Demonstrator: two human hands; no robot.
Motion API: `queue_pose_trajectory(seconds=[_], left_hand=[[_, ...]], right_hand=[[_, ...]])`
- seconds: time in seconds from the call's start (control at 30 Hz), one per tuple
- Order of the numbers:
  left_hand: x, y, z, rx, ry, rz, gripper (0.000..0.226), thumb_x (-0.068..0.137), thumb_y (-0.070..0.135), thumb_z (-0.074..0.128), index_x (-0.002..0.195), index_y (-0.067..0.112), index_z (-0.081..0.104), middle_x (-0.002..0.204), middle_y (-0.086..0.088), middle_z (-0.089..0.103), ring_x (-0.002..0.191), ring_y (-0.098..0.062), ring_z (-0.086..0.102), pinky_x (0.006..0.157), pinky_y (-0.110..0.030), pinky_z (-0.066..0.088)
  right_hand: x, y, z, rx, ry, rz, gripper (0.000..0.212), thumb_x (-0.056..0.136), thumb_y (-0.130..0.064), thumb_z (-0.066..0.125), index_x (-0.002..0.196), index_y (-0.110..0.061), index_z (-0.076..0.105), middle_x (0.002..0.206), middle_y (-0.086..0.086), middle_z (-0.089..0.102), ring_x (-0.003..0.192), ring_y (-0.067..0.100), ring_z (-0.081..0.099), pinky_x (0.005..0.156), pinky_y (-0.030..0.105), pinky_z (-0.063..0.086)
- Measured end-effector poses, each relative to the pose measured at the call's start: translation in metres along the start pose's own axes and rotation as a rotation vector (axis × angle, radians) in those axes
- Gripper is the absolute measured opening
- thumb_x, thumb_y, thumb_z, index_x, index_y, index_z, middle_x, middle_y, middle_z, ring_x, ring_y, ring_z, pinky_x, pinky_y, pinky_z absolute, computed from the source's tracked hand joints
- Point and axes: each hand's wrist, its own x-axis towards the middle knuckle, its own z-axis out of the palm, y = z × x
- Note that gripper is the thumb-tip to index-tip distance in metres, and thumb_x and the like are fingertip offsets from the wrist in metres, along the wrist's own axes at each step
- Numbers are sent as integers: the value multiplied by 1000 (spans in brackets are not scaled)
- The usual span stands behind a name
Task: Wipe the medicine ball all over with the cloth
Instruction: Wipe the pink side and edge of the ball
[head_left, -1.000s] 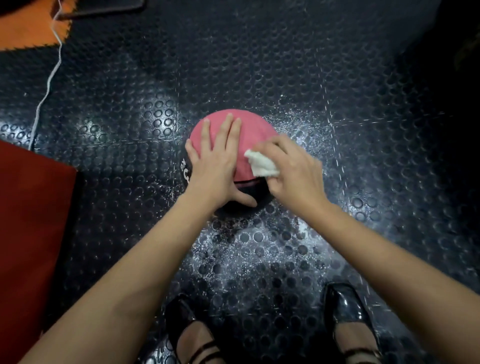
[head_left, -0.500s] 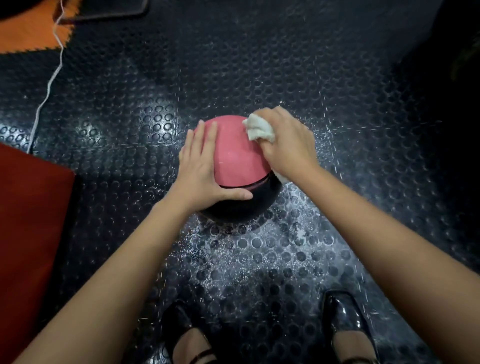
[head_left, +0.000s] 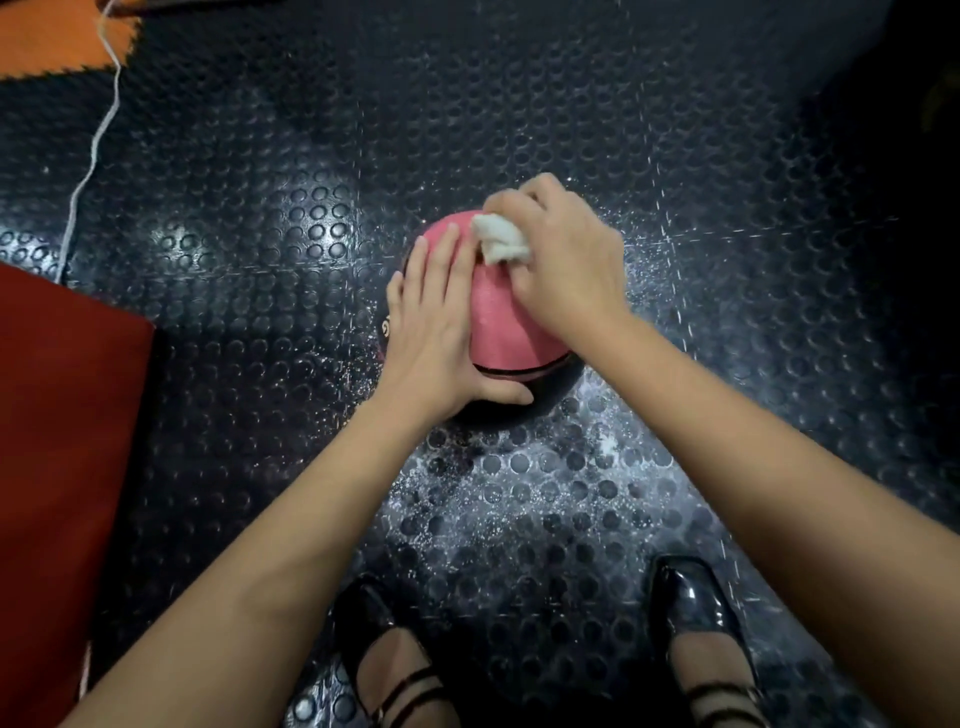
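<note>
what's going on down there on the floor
A person is bent over a pink and black medicine ball on the studded black floor mat. The left hand lies flat on the ball's side to steady it. The right hand holds a bunched white cloth against the ball's far upper side. The black lower half shows no cloth on it.

Red mat (head_left: 62, 441) left; studded floor (head_left: 727, 208) open right.
</note>
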Motion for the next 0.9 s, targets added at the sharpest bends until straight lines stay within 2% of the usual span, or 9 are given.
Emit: queue_pose_trajectory(seconds=[0.1, 0.2, 0.27, 0.37, 0.43, 0.53, 0.67, 0.8, 0.9], left_hand=[[10, 1, -2, -19, -7, -19, 151, 40, 64, 86, 154, 7, 7, 163, -6, 4, 150, -26, -4, 119, -55, 6], [9, 2, -1, -19, 16, -1, 149, 41, 62, 87, 154, 5, 10, 162, -7, 8, 150, -28, -1, 119, -55, 5], [7, 6, 2, 16, 18, 18, 149, 40, 63, 87, 154, 5, 10, 162, -8, 9, 150, -29, 0, 119, -55, 4], [13, 9, 2, 37, 13, 16, 149, 41, 68, 83, 154, 5, 9, 162, -9, 9, 150, -30, 0, 119, -53, 5], [22, 9, 0, 23, 14, 8, 148, 40, 74, 75, 154, 6, 9, 162, -7, 9, 150, -30, -1, 119, -52, 5], [26, 9, 0, -16, 15, 41, 144, 45, 78, 71, 154, 8, 10, 162, -7, 9, 150, -29, -2, 120, -50, 2], [21, 3, 0, -163, 50, -15, 138, 49, 90, 48, 156, 14, 7, 164, -3, 0, 150, -22, -5, 120, -43, -5], [17, -2, -5, -190, -2, -75, 151, 38, 93, 58, 156, 19, 0, 164, 1, -5, 150, -19, -8, 121, -48, -2], [21, 0, -4, -208, -5, -83, 146, 41, 79, 68, 156, 16, 3, 164, -1, 0, 150, -21, -5, 121, -51, 1]], right_hand=[[-29, 5, -4, 16, -2, -34, 33, 79, -20, 57, 112, -21, 63, 109, 4, 57, 91, 26, 56, 55, 27, 35], [-70, 10, -12, -14, -17, -173, 41, 67, -10, 65, 106, -19, 65, 102, 7, 62, 80, 27, 59, 47, 19, 25], [-54, 12, -15, 0, -60, -111, 36, 73, -14, 63, 108, -23, 61, 102, 5, 60, 82, 27, 59, 48, 19, 25], [-7, 17, -15, 58, -75, 62, 31, 88, -28, 54, 119, -33, 59, 108, -1, 58, 96, 25, 58, 64, 29, 33], [11, 22, -13, 94, -108, 108, 27, 90, -33, 53, 116, -36, 59, 106, -4, 59, 97, 23, 58, 69, 31, 34], [15, 30, -12, 135, -113, 137, 18, 88, -34, 54, 105, -34, 60, 100, -5, 61, 93, 22, 59, 67, 31, 36], [8, 31, -12, 166, -89, 108, 15, 89, -34, 55, 103, -32, 59, 98, -5, 60, 90, 21, 58, 67, 32, 37], [-6, 26, -10, 113, -31, 85, 24, 87, -25, 58, 111, -29, 60, 100, -3, 58, 90, 23, 58, 66, 32, 40], [-39, 16, -7, -35, 29, -103, 32, 73, -16, 71, 104, -19, 64, 98, 7, 60, 79, 28, 59, 53, 25, 29]])
